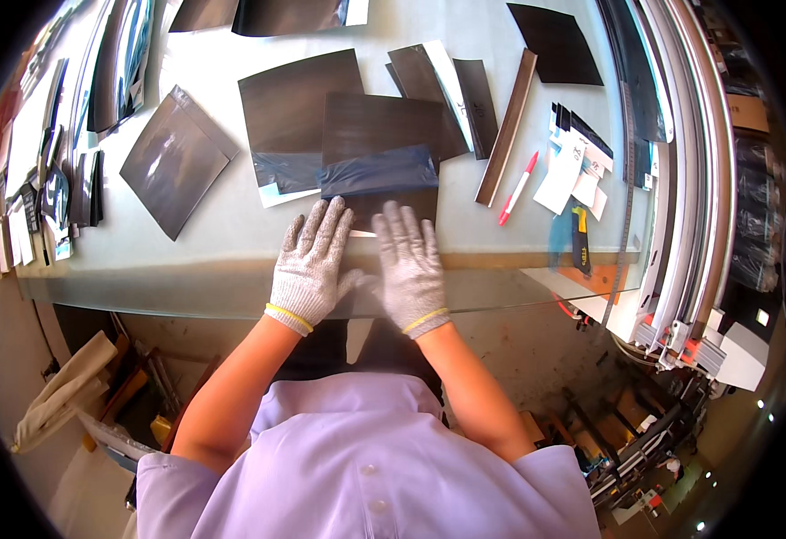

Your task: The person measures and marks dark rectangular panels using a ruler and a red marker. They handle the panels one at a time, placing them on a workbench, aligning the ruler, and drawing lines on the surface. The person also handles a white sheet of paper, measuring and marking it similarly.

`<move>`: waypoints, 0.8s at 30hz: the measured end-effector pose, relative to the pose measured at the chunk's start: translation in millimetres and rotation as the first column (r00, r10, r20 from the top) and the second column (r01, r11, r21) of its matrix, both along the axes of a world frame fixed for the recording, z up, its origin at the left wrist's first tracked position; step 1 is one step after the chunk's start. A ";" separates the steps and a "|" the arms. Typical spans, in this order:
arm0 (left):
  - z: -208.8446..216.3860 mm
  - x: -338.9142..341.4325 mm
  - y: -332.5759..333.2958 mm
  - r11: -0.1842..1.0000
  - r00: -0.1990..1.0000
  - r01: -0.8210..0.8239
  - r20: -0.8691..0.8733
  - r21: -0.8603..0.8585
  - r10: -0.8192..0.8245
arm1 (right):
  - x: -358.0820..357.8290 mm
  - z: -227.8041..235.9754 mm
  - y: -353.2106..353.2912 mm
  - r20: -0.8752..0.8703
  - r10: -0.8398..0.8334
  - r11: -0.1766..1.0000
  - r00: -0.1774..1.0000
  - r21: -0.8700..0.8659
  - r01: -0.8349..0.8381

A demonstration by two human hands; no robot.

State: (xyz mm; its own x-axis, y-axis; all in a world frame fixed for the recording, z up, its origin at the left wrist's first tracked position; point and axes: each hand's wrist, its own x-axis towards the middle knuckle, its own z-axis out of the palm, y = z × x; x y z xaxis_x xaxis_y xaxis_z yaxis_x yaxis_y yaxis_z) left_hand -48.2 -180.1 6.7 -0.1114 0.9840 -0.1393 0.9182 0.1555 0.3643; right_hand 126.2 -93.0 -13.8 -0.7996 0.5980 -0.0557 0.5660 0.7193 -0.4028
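Both my hands wear grey knitted gloves with yellow cuff edges. My left hand [310, 256] lies flat, fingers stretched forward, its fingertips at the lower edge of a dark brown sheet [382, 130]. My right hand [409, 265] is also flat with fingers extended, slightly blurred, over the lower part of the same dark stack. A strip of bluish clear film [380, 171] crosses that sheet. Another dark sheet [299, 85] lies partly under it, with a white edge showing below. What lies beneath my palms is hidden.
A glass-topped table [231, 242] holds a dark square sheet [177, 162] at left and a long brown strip [506, 130] at right. Beyond that are a red-and-white marker [519, 189], white paper tags [562, 175] and a yellow-black utility knife [581, 241]. A metal rail [703, 180] borders the right side.
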 end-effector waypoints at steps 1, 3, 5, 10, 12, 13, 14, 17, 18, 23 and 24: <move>2.4 -0.3 -0.1 1.000 1.000 0.002 -0.004 -0.007 -0.002 | 9.8 1.4 2.3 0.028 -0.051 0.998 0.998 0.022 0.050; 3.2 -0.9 0.1 1.000 1.000 0.006 -0.006 -0.011 -0.006 | 29.9 -0.5 6.4 0.070 -0.147 0.988 0.987 0.056 0.143; 0.6 -1.8 -2.4 1.000 1.000 0.007 -0.006 -0.004 -0.007 | 43.2 2.2 10.3 0.036 -0.256 0.963 0.966 0.091 0.252; -0.3 -2.0 -3.6 1.000 1.000 0.011 -0.012 0.028 -0.011 | 25.3 9.7 60.8 -0.320 -0.166 0.951 0.933 0.199 0.238; -1.4 -3.7 -4.4 0.999 1.000 0.018 -0.014 0.045 -0.017 | -13.5 19.4 101.4 -0.413 -0.079 0.967 0.907 0.191 0.171; -1.0 -3.7 -3.3 0.999 1.000 0.026 -0.015 0.040 -0.026 | -27.3 15.3 120.3 -0.372 -0.107 0.966 0.922 0.180 0.184; -2.4 -2.8 -2.6 0.998 0.999 0.033 -0.026 0.058 -0.032 | -35.8 8.8 134.3 -0.327 -0.137 0.964 0.935 0.173 0.202; -4.1 -4.9 -2.6 0.996 0.999 0.030 -0.023 0.079 -0.029 | -42.0 16.5 149.9 -0.058 -0.081 0.991 0.995 0.107 0.086; -4.4 -4.5 -4.3 0.997 1.000 0.025 -0.018 0.080 -0.023 | -41.1 18.6 150.3 0.036 -0.045 0.998 0.998 0.051 0.043; -9.9 -3.3 -8.8 0.988 1.000 -0.022 0.009 0.150 0.021 | -8.8 40.8 119.2 -0.185 -0.002 1.000 0.983 -0.025 -0.003; -9.7 -1.5 -8.3 0.987 0.999 -0.027 0.021 0.157 0.024 | 1.2 46.4 110.1 -0.236 0.032 0.999 0.971 -0.028 -0.040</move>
State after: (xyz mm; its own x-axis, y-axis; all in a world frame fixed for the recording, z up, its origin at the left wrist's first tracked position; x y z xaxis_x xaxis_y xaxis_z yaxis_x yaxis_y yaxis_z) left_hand -49.6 -188.4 -3.0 -0.1356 0.9907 0.0141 0.9072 0.1184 0.4037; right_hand 127.5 17.2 32.6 -0.8135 0.5695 0.1176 0.4264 0.7217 -0.5453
